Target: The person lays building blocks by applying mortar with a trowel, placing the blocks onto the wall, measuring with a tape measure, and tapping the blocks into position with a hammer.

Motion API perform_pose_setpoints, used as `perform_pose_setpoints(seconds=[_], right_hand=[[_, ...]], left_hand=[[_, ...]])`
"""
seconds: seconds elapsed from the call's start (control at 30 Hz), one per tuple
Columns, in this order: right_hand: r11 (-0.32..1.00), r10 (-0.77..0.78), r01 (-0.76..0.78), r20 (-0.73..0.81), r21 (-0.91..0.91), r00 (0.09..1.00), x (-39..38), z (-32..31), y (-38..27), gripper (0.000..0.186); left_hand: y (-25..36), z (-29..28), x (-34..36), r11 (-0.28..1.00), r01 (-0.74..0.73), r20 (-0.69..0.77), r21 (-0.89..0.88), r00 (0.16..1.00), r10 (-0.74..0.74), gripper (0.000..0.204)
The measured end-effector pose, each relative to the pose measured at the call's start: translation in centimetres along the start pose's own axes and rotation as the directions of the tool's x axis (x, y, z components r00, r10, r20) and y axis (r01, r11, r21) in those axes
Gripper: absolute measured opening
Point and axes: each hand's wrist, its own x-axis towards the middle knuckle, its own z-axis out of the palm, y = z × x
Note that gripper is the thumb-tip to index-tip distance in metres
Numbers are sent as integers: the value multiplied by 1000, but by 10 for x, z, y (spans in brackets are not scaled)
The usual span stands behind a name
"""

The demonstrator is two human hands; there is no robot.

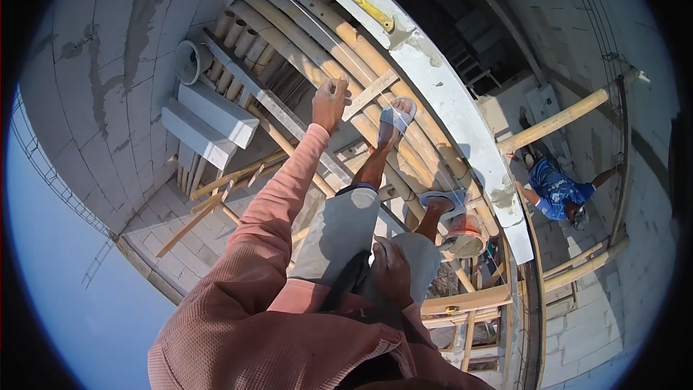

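Observation:
My left hand (pixel 330 101) reaches out above bamboo poles (pixel 289 25), near a short wooden crosspiece (pixel 368 94). Its fingers are curled; what they hold, if anything, is unclear. My right hand (pixel 390 271) is by my thigh, fingers bent over dark fabric, their grip partly hidden. My sandalled feet (pixel 397 117) stand on the bamboo staging. A thin white string (pixel 317 25) runs diagonally across the poles. Beside them, a pale beam (pixel 455 101) carries a long yellow tool (pixel 357 1). A mortar bucket (pixel 464 244) sits near my right foot.
Pale blocks (pixel 202 130) and an empty-looking pail (pixel 193 61) lie left, beside block walls (pixel 108 79). A co-worker in blue (pixel 552 188) is below right, beyond the beam, near horizontal bamboo poles (pixel 556 119). A tape measure (pixel 453 309) rests on a plank. Gaps show between poles.

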Motion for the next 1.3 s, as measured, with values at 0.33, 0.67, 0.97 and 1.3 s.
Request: perform_pose_setpoints(seconds=[0.33, 0.67, 0.97, 1.3], right_hand=[[974, 224, -224, -234, 26, 946, -29, 34, 20, 22], [792, 278, 2, -363, 611, 889, -15, 78, 31, 32], [208, 524, -36, -80, 978, 848, 51, 102, 91, 35], [127, 862, 264, -238, 956, 448, -15, 53, 275, 29]], left_hand=[[74, 79, 211, 835, 2, -253, 551, 954, 164, 67], [-3, -78, 43, 931, -193, 304, 311, 948, 95, 33], [-5, 4, -248, 493, -488, 686, 720, 609, -399, 38], [66, 118, -453, 245, -967, 550, 74, -165, -819, 46]])
